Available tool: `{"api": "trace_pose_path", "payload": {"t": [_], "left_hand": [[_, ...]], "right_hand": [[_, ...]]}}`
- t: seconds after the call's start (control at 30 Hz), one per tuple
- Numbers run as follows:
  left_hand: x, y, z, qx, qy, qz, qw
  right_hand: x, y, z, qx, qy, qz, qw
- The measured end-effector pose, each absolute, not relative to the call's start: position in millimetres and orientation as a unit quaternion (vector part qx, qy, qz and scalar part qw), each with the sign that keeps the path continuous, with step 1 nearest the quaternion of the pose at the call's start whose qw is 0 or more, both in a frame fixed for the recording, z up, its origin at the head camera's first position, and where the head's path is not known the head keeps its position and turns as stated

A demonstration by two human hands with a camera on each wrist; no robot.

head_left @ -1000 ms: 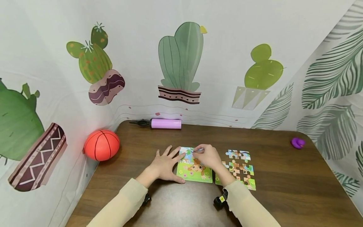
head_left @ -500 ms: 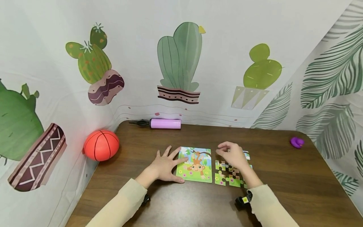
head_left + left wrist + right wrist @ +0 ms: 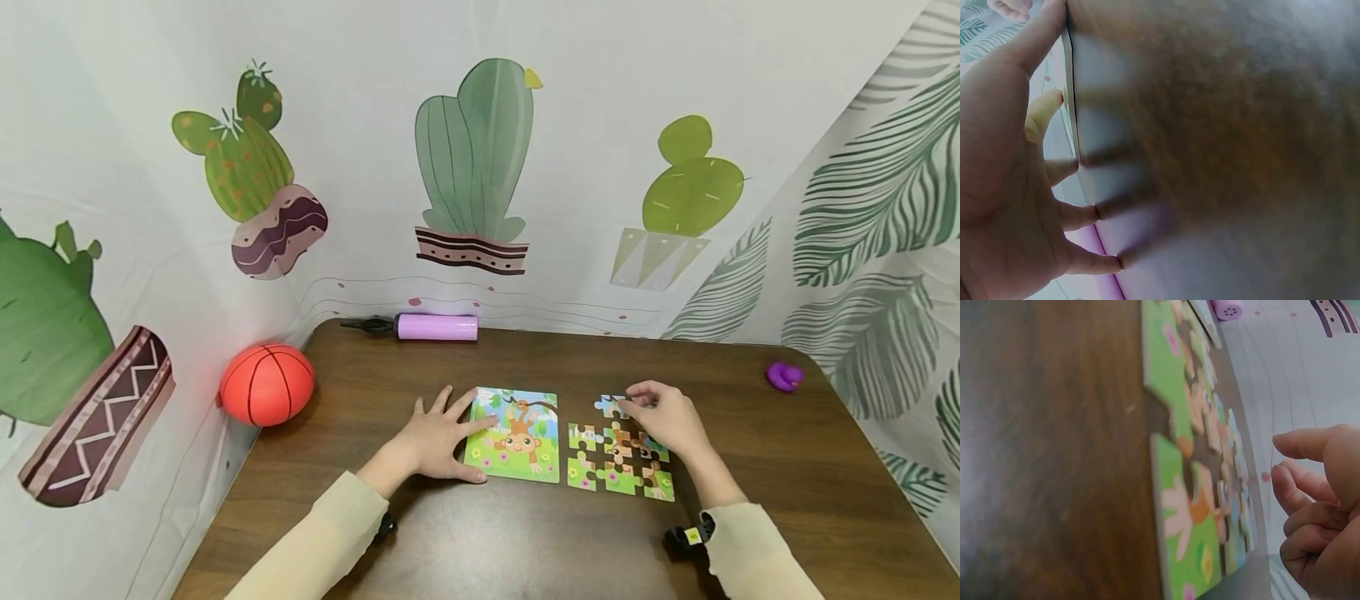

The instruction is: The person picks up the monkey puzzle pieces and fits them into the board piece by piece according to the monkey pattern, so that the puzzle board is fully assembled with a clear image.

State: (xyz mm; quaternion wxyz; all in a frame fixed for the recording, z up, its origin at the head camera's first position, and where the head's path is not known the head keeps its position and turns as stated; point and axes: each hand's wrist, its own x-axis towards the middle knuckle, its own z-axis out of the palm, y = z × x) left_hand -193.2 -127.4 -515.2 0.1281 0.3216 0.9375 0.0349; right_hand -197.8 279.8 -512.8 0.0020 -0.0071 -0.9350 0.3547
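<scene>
A square picture board [image 3: 513, 457] printed with a hanging monkey lies flat on the brown table. My left hand [image 3: 438, 442] is spread at its left side, with a finger reaching over the picture; the left wrist view shows the same spread hand [image 3: 1016, 181]. To the board's right lie several jigsaw pieces [image 3: 621, 479] of a matching picture, set apart in rows. Above their upper right part is my right hand [image 3: 667, 419], partly hiding them. In the right wrist view, the right hand's [image 3: 1319, 506] thumb and forefinger are bent with a small gap, and no piece shows between them.
A purple hand pump [image 3: 437, 327] lies along the back edge of the table [image 3: 525, 550]. At the left edge is a red ball [image 3: 267, 384] marked like a basketball. A purple toy duck [image 3: 783, 376] sits at the far right. Behind hangs a cactus-printed cloth [image 3: 585, 167].
My right hand has moved right, from the board's upper part across to the upper right jigsaw pieces. The left hand has stayed in place.
</scene>
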Motion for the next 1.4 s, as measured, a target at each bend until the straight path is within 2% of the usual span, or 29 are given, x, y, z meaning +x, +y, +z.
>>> {"api": "trace_pose_path", "payload": {"t": [0.53, 1.4], "left_hand": [[-195.3, -127.0, -517.1, 0.312, 0.942, 0.037, 0.115], [-198.3, -123.4, -515.8, 0.292, 0.947, 0.052, 0.127]], "right_hand": [[-198.6, 282.2, -520.4, -0.005, -0.931, 0.362, -0.040], [-206.3, 279.1, -530.0, -0.005, -0.939, 0.339, -0.061]]}}
